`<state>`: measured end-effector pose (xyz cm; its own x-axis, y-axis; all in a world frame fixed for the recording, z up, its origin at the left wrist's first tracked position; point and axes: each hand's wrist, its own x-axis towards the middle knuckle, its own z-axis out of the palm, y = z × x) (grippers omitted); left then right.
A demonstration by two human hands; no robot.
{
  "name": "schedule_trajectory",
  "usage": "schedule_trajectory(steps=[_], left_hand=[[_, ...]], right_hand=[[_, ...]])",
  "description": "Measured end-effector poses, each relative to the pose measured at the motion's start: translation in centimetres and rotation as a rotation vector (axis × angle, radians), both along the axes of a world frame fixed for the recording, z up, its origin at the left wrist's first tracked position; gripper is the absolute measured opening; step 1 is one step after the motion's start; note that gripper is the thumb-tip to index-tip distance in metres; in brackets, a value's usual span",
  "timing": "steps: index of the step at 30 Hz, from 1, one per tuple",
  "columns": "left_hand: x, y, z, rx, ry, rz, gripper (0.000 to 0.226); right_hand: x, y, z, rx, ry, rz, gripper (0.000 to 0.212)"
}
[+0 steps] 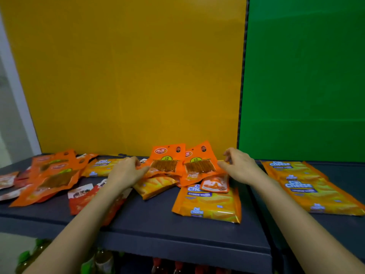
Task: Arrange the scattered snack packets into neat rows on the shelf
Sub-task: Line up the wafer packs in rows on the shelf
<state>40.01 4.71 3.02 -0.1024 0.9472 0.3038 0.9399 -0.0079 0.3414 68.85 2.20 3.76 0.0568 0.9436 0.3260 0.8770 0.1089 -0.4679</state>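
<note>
Two orange spicy-strip packets stand tilted against the yellow back wall at the middle of the dark shelf (150, 212). My left hand (126, 172) pinches the left edge of the left orange packet (166, 162). My right hand (240, 165) pinches the right edge of the right orange packet (199, 165). Below them lie a yellow Cal Cheese wafer packet (209, 204), a tilted yellow wafer packet (156, 185) and a small orange sachet (215, 183) on top of the wafer packet.
More orange strip packets (49, 180) and red-white packets (85, 196) lie scattered on the shelf's left. Two Cal Cheese packets (314, 188) lie in a column on the right section. Another wafer packet (102, 167) lies behind my left hand. Bottles (102, 262) stand on the shelf below.
</note>
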Motion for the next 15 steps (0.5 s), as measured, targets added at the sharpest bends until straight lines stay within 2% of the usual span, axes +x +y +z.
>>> schedule_trajectory(steps=[3, 6, 8, 11, 14, 15], left_hand=[[-0.4, 2.0, 0.2, -0.1, 0.02, 0.0, 0.065], [-0.3, 3.9, -0.2, -0.233, 0.008, -0.009, 0.089], [-0.2, 4.8, -0.3, -0.277, 0.006, -0.013, 0.097], [-0.2, 5.7, -0.1, -0.329, -0.054, -0.051, 0.086], [-0.2, 6.6, 0.1, -0.389, -0.277, -0.131, 0.053], [-0.2, 6.7, 0.2, -0.414, -0.352, -0.147, 0.052]], right_hand=[[-1.6, 1.6, 0.4, -0.085, -0.062, -0.101, 0.061], [-2.9, 2.5, 0.3, -0.21, -0.105, -0.155, 0.056], [-3.3, 2.7, 0.1, -0.262, -0.097, -0.182, 0.063], [-3.7, 3.1, -0.2, -0.293, -0.074, -0.239, 0.074], [-4.0, 3.6, -0.4, -0.304, -0.036, -0.24, 0.063], [-4.0, 3.8, -0.4, -0.306, -0.006, -0.227, 0.057]])
